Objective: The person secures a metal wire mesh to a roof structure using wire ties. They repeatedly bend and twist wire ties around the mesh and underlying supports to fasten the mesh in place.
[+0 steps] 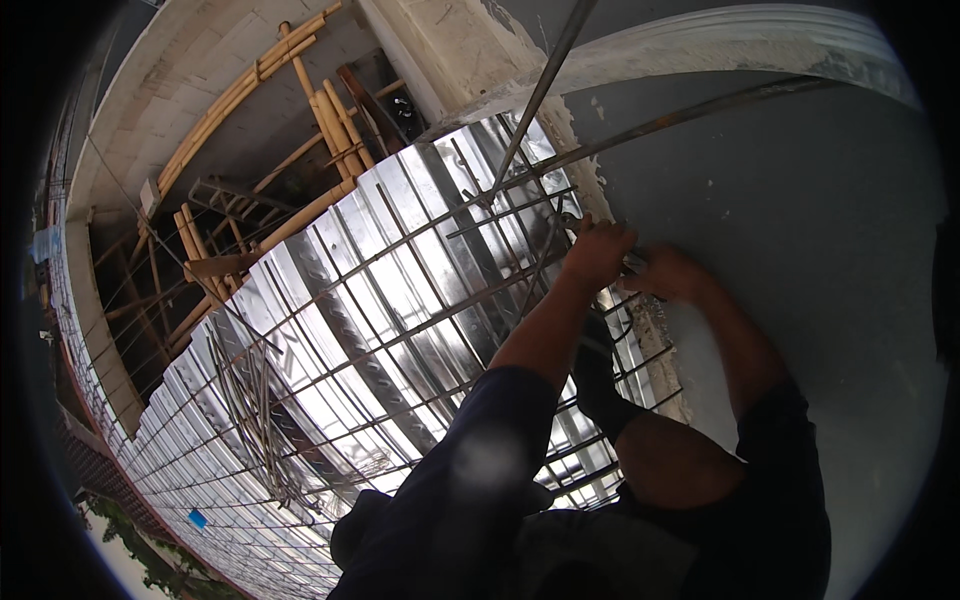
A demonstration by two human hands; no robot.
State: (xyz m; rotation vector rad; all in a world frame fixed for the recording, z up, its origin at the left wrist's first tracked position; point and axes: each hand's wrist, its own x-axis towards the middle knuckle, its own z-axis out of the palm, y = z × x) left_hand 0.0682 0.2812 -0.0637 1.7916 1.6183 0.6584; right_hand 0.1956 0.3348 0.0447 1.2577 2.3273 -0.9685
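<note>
My left hand (603, 250) is closed at the right edge of the steel deck, beside the wall. A short piece of dark metal (572, 222) juts out just beyond its fingers. Close beside it on the right, my right hand (668, 273) is also closed, with a bit of metal showing between the two hands. The fingers hide most of what either hand grips, so I cannot make out its kind. Beneath and left of the hands, a grid of reinforcing bars (437, 318) lies over shiny corrugated metal decking (375, 265).
A grey wall (780, 200) rises on the right. One long steel rod (548, 85) slants up past the hands. Loose bars (250, 410) lie piled on the deck at left. Beyond the deck edge is an opening with bamboo poles (235, 95). My knee (675, 460) is bent below my arms.
</note>
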